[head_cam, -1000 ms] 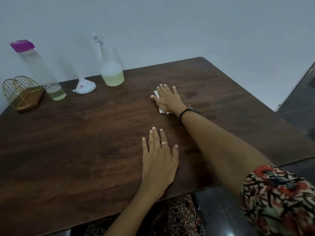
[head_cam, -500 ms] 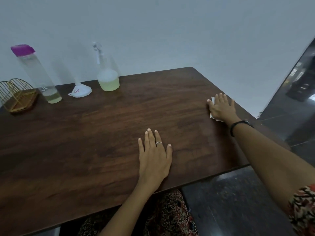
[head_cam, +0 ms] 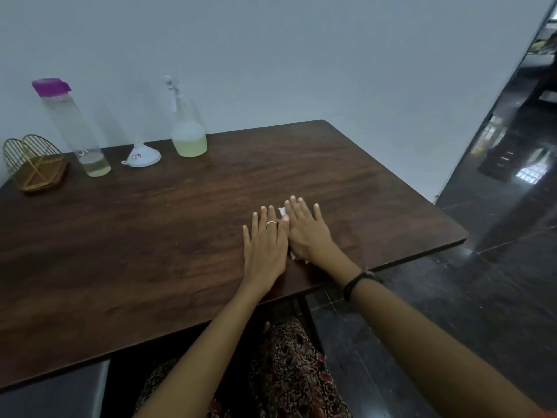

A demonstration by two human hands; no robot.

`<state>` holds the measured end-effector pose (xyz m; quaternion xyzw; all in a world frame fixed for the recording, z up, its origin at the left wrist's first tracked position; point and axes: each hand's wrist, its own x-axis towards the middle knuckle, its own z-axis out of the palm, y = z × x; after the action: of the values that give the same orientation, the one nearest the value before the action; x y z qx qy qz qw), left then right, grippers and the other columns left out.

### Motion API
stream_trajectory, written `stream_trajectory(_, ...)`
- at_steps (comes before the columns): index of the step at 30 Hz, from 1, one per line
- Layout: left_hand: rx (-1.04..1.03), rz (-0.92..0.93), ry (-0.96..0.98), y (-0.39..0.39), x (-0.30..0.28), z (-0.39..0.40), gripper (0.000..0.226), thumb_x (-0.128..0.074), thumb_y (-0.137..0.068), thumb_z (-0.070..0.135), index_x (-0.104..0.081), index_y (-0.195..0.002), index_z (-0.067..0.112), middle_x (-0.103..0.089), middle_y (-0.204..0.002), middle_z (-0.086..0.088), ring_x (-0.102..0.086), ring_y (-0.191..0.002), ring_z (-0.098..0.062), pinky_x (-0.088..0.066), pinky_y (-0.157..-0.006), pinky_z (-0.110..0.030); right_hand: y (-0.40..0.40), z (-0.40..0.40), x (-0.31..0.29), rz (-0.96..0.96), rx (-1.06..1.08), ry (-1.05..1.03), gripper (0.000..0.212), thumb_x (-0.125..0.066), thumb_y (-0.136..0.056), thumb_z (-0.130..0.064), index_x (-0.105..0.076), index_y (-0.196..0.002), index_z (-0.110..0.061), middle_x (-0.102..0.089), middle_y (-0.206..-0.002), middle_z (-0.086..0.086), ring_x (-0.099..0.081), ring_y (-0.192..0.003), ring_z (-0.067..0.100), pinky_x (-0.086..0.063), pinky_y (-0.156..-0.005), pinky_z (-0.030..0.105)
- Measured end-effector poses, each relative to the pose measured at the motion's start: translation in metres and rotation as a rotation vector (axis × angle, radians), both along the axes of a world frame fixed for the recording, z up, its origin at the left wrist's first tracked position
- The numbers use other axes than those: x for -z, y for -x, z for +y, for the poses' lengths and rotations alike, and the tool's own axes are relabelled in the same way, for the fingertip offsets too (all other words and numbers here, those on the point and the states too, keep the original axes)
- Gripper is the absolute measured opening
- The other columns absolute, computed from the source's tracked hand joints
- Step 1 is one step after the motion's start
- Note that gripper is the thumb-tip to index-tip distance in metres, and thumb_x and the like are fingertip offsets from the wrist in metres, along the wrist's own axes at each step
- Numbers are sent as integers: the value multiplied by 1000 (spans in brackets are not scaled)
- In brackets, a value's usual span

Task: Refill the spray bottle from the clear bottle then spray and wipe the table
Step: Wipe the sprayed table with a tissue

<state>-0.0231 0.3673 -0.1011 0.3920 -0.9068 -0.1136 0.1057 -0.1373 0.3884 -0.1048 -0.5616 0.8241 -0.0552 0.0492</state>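
Refill looks done: spray bottle (head_cam: pixel 188 137) holds liquid, wiping underway. Right hand (head_cam: pixel 306 233) presses white wipe (head_cam: pixel 282 211) flat on desk (head_cam: pixel 150 236), fingers straight; left hand (head_cam: pixel 265 242) flat, empty.

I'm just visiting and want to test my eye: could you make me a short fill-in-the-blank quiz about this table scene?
1. The clear bottle has a cap coloured ____.
2. The white funnel stands between the clear bottle and the ____ bottle.
3. The right hand presses a white ____ flat on the table.
4. The left hand wears a ____ on one finger.

Missing words: purple; spray; cloth; ring
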Motion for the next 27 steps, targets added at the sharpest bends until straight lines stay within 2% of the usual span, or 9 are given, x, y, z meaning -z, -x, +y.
stream_trajectory(2, 20, 19, -14, -3, -4, 1, 50, -18, -101, 18, -7, -149, 16, 1, -159, -2, 5, -147, -26, -2, -117, -48, -8, 15, 1, 23, -40, -12, 59, -13, -101, -38, 0, -151, -10, 5, -160, 6, 9, -147, 20, 7, -117, 46)
stream_trajectory(4, 49, -11, 9, -5, -5, 3, 51, -19, -100, 14, -6, -149, 17, -2, -159, -1, 1, -147, -28, -3, -117, -49, -2, 31, -1, -7, 6, -5, 61, -13, -100, -43, -1, -151, -12, 4, -160, 4, 8, -147, 17, 7, -117, 46)
stream_trajectory(8, 27, 3, 18, -5, -7, 4, 51, -18, -100, 10, -8, -149, 15, -13, -158, -4, -7, -146, -30, -6, -117, -51, 41, 63, -8, -15, 165, -20, 64, -15, -99, -48, -1, -151, -14, 5, -160, 2, 8, -147, 18, 7, -116, 48)
stream_trajectory(12, 17, 2, 0, -5, -8, 2, 49, -18, -101, 11, -10, -149, 14, -18, -157, -6, -11, -145, -31, -6, -116, -49, 92, 98, -10, -48, 421, -5, 64, -15, -99, -49, -4, -151, -13, 3, -160, 2, 7, -147, 19, 6, -117, 50)
stream_trajectory(16, 1, 34, -70, -3, -9, 2, 47, -14, -102, 16, -10, -149, 14, -22, -156, -8, -10, -146, -30, -1, -117, -48, 81, 101, -8, -70, 552, 40, 67, -15, -99, -49, -6, -150, -8, 1, -160, 7, 6, -147, 21, 6, -118, 50)
stream_trajectory(19, -32, 139, -242, 0, -12, -2, 48, -7, -102, 26, -16, -149, 17, -23, -156, -4, -7, -146, -24, 7, -116, -44, 31, 80, -6, -63, 432, 44, 67, -16, -99, -49, -3, -150, -8, 4, -159, 7, 8, -147, 21, 8, -117, 46)
stream_trajectory(22, -104, 340, -577, 1, -25, -4, 56, -5, -99, 43, -27, -146, 21, -20, -156, 1, -1, -146, -14, 15, -115, -37, -33, 58, -5, -53, 246, 55, 65, -14, -100, -47, 2, -150, -9, 7, -159, 7, 9, -147, 21, 10, -117, 44)
stream_trajectory(24, -152, 418, -739, 0, -33, -3, 60, -6, -98, 49, -34, -143, 21, -20, -156, 3, 5, -146, -13, 16, -115, -36, -66, 49, -3, -45, 131, 43, 62, -12, -100, -44, 4, -150, -10, 9, -159, 7, 11, -147, 21, 11, -117, 43)
stream_trajectory(27, -155, 365, -751, 1, -36, -2, 61, -13, -97, 53, -34, -143, 19, -18, -156, 0, 7, -146, -14, 14, -118, -38, -76, 50, -2, -61, 56, 47, 59, -13, -101, -40, 3, -150, -12, 8, -159, 4, 13, -146, 17, 12, -116, 43)
